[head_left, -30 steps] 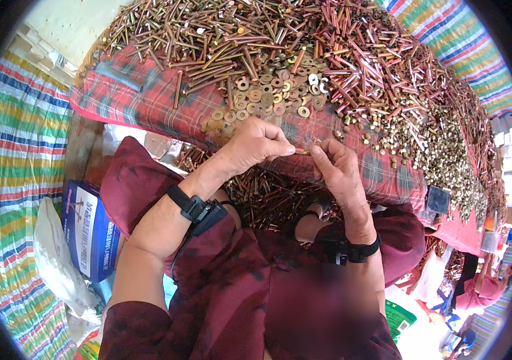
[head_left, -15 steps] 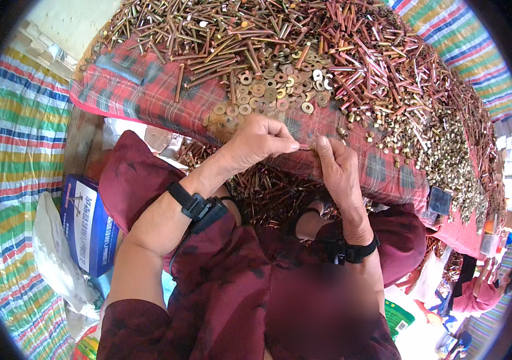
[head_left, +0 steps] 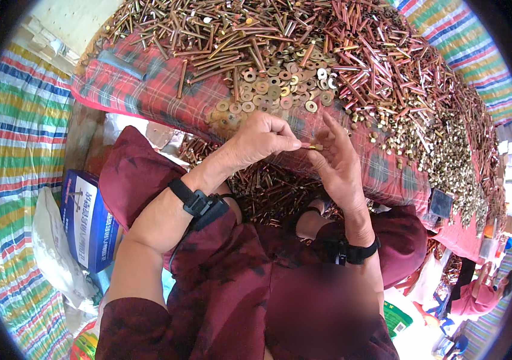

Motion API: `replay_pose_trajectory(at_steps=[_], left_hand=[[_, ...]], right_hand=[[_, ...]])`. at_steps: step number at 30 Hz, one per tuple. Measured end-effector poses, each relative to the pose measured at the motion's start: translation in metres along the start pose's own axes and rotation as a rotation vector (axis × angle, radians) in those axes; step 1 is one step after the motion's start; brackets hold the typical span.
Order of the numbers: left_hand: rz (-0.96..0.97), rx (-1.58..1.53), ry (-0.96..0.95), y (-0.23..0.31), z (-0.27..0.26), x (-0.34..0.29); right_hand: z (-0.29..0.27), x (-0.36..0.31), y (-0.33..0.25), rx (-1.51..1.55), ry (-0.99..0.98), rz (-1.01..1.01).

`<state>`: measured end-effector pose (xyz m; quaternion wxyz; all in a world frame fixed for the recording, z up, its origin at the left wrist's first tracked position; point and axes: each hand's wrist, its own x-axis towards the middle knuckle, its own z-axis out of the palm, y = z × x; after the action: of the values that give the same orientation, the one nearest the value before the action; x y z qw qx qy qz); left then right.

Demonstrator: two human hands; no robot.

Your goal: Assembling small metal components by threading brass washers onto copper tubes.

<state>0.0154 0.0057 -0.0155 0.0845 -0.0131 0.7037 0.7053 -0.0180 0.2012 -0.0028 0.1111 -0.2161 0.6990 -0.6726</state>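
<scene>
My left hand is closed, thumb and forefinger pinching a thin reddish bolt that points right. A brass-coloured piece sits on the bolt's tip. Just beside that tip, my right hand has its fingers apart and grips nothing. Both hands are above the near edge of a work surface covered in red plaid cloth. Beyond them lie flat washers in a loose heap, long bolts, pinkish metal sleeves and small brass-coloured nuts.
More metal pieces lie in a heap below the cloth's edge, between my legs. At left stand a blue and white box and a white sack. A dark square block rests at the right edge. Another person is at far right.
My right hand's fingers have come off the bolt's tip and spread apart, leaving the brass-coloured piece in sight. The left hand keeps its pinch in nearly the same place.
</scene>
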Motion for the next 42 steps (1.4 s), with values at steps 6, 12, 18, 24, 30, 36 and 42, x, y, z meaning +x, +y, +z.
replay_pose_trajectory(at_steps=[6, 12, 18, 24, 30, 36, 42], left_hand=[[0.017, -0.022, -0.003, -0.004, -0.002, 0.001], [-0.008, -0.014, -0.007, -0.003, -0.001, 0.002], [-0.002, -0.006, 0.012, -0.001, 0.000, 0.002], [0.009, 0.004, 0.026, -0.003, 0.000, 0.002], [0.243, 0.256, -0.421, -0.006, 0.002, 0.003], [0.204, 1.040, 0.697, -0.010, -0.051, 0.025], [0.049, 0.786, 0.723, -0.020, -0.068, 0.038]], right_hand=[[-0.009, 0.002, -0.010, 0.053, -0.047, 0.310], [-0.010, 0.001, -0.007, -0.140, -0.046, 0.192], [-0.010, 0.002, -0.005, -0.229, -0.025, 0.079], [-0.004, 0.002, -0.007, -0.234, -0.008, 0.016], [-0.016, 0.011, 0.017, -0.482, 0.020, -0.002], [0.002, 0.053, 0.027, -0.702, 0.103, -0.115], [0.000, 0.082, 0.056, -1.053, 0.094, -0.241]])
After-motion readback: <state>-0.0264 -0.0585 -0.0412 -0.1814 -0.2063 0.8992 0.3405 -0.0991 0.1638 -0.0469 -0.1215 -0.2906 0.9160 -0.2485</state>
